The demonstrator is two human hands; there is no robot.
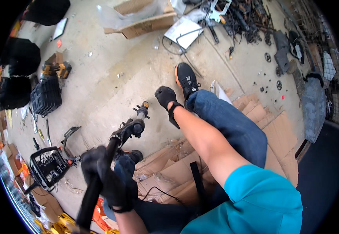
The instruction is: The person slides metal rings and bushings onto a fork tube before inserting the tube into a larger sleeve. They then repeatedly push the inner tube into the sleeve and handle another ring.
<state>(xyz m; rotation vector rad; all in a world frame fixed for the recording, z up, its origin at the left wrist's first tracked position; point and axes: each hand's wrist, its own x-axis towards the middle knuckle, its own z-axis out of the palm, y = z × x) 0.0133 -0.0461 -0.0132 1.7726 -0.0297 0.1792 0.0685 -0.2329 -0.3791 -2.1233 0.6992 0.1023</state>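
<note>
My left hand (109,181), in a black glove, is wrapped round a long black tube (114,150) that slants up from the lower left. Mechanical fittings and a bare-metal end piece (141,113) with a yellow-orange tip finish its upper end, held off the floor. Above my right knee, my right hand (166,96), also black-gloved, is curled into a fist close to my shoe (186,80). Nothing sticks out of that fist, and its inside is hidden. The right hand is apart from the tube.
Flattened cardboard (177,171) lies under me. Leftward are a black framed assembly (50,165), a black crate (46,95) and a yellow-black power tool (64,70). An open carton (148,25) stands ahead; dark parts and cables (245,19) are heaped at upper right. Small round parts (267,57) dot the floor.
</note>
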